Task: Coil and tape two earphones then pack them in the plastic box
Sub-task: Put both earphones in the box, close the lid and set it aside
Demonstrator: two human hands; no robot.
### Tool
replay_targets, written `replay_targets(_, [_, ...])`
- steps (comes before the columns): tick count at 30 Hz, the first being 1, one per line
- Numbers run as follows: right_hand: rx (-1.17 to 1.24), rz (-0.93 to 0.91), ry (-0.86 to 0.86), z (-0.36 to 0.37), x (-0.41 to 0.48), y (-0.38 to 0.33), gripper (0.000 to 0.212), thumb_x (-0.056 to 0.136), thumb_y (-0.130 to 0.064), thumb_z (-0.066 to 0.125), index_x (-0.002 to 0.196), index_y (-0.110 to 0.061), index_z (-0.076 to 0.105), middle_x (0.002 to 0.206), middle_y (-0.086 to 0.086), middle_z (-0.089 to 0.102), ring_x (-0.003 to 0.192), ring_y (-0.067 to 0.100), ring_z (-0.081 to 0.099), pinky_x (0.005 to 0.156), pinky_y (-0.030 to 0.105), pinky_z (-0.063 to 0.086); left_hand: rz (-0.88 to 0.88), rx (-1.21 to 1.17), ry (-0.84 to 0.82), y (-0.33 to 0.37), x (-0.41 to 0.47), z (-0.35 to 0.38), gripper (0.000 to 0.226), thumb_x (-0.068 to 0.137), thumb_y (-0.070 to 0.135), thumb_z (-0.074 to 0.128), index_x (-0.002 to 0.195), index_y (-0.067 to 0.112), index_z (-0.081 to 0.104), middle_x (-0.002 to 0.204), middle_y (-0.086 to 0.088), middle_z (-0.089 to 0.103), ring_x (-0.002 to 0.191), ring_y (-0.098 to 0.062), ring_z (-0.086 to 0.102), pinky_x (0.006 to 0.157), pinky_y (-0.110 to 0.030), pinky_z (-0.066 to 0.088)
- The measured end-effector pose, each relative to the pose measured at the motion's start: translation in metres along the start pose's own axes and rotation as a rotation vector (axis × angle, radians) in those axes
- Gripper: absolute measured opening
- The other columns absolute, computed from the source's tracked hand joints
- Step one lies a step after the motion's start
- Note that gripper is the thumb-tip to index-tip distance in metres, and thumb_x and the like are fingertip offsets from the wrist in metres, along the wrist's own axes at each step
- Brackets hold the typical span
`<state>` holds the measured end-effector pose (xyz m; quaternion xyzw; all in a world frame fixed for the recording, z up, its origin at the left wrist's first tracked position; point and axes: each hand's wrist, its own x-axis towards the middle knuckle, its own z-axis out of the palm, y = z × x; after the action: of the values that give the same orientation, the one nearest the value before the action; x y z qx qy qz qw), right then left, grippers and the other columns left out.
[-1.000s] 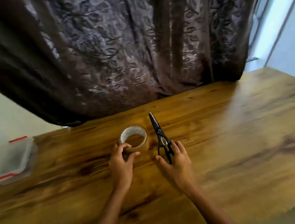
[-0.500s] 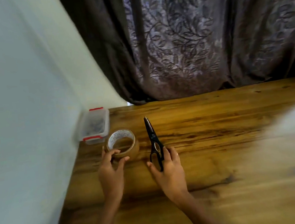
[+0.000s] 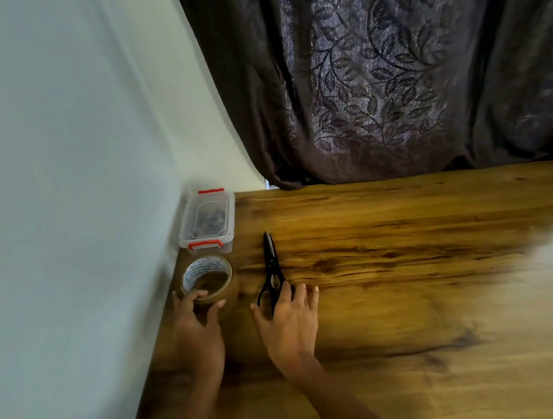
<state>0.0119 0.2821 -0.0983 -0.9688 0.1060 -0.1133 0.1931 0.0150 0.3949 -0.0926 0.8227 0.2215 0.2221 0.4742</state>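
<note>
A clear plastic box [image 3: 208, 222] with red latches stands closed against the wall at the table's far left; dark items, perhaps the earphones, show through its lid. Just in front of it lies a roll of brown tape [image 3: 208, 282]. My left hand [image 3: 197, 328] grips the roll's near rim, fingers curled round it. Black scissors [image 3: 271, 268] lie to the right, blades pointing away. My right hand [image 3: 289, 321] rests flat over the scissors' handles, fingers straight.
The wooden table [image 3: 414, 279] stretches to the right. A pale wall [image 3: 60, 199] bounds the left edge. A dark patterned curtain [image 3: 391, 75] hangs behind the table's far edge.
The view has swung left, bringing the wall and the box closer to the middle. Both hands stay on the tape roll and the scissors, which now lie nearer the box.
</note>
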Motion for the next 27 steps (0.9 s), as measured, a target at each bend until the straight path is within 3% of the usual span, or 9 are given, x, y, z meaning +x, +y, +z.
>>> replay_targets(2, [-0.043,-0.005,0.002,0.007,0.000,-0.003,0.069,0.059,-0.058,0.075,0.099,-0.003,0.069,0.095,0.019,0.070,0.097,0.029,0.066,0.107,0.048,0.029,-0.012,0.004,0.003,-0.002,-0.001,0.003,0.029,0.077,0.005,0.069,0.104,0.003,0.061,0.130,-0.024,0.053,0.125,-0.039,0.044,0.103,-0.051,0.038])
replay_targets(5, [-0.060,-0.013,-0.012,0.012,-0.001,-0.003,0.069,0.061,-0.060,0.073,0.099,-0.002,0.069,0.097,0.020,0.069,0.098,0.030,0.066,0.108,0.047,0.012,-0.036,0.013,0.015,-0.005,-0.001,0.007,0.031,0.078,0.005,0.068,0.107,0.001,0.060,0.136,-0.023,0.048,0.131,-0.037,0.039,0.107,-0.046,0.033])
replay_targets(8, [-0.084,-0.026,-0.032,0.017,-0.002,-0.003,0.071,0.060,-0.060,0.073,0.100,-0.002,0.069,0.097,0.020,0.069,0.099,0.031,0.065,0.109,0.047,0.006,-0.060,0.017,0.040,-0.007,0.001,0.008,0.034,0.078,0.005,0.068,0.110,-0.001,0.059,0.140,-0.021,0.044,0.137,-0.032,0.032,0.108,-0.042,0.028])
replay_targets(10, [-0.090,-0.040,-0.008,0.021,-0.002,-0.004,0.073,0.056,-0.060,0.075,0.100,-0.003,0.069,0.097,0.019,0.068,0.099,0.030,0.065,0.107,0.049,0.012,-0.057,0.014,0.049,-0.008,0.002,0.009,0.034,0.078,0.005,0.068,0.110,-0.001,0.059,0.138,-0.021,0.046,0.137,-0.031,0.031,0.109,-0.042,0.028])
replay_targets(12, [-0.086,-0.038,0.000,0.023,-0.002,-0.005,0.077,0.050,-0.062,0.077,0.101,-0.006,0.068,0.097,0.015,0.068,0.098,0.028,0.065,0.104,0.051,0.031,-0.049,0.017,0.055,-0.009,0.001,0.009,0.032,0.078,0.005,0.068,0.109,0.000,0.059,0.136,-0.021,0.048,0.137,-0.032,0.031,0.108,-0.042,0.029])
replay_targets(15, [-0.058,-0.013,-0.018,0.018,-0.001,-0.005,0.082,0.042,-0.068,0.076,0.100,-0.010,0.068,0.095,0.010,0.067,0.095,0.026,0.065,0.082,0.049,0.052,-0.047,0.031,0.055,-0.010,0.001,0.009,0.033,0.078,0.007,0.069,0.109,0.004,0.059,0.135,-0.021,0.050,0.135,-0.033,0.034,0.107,-0.043,0.031])
replay_targets(24, [-0.039,-0.065,0.059,0.015,0.000,0.003,0.081,0.053,-0.080,0.053,0.103,-0.016,0.063,0.101,0.005,0.066,0.098,0.023,0.064,0.080,0.044,0.053,-0.009,0.040,0.063,-0.008,0.001,0.010,0.059,0.073,0.006,0.073,0.126,0.008,0.048,0.138,-0.022,0.044,0.128,-0.038,0.042,0.104,-0.052,0.038])
replay_targets(27, [0.003,-0.057,0.067,0.008,0.002,0.007,0.075,0.063,-0.077,0.039,0.104,-0.018,0.061,0.106,0.005,0.066,0.102,0.023,0.063,0.081,0.046,0.052,0.069,0.139,0.113,0.002,-0.003,0.012,0.064,0.068,0.002,0.076,0.125,0.004,0.047,0.141,-0.026,0.038,0.132,-0.042,0.033,0.105,-0.056,0.034])
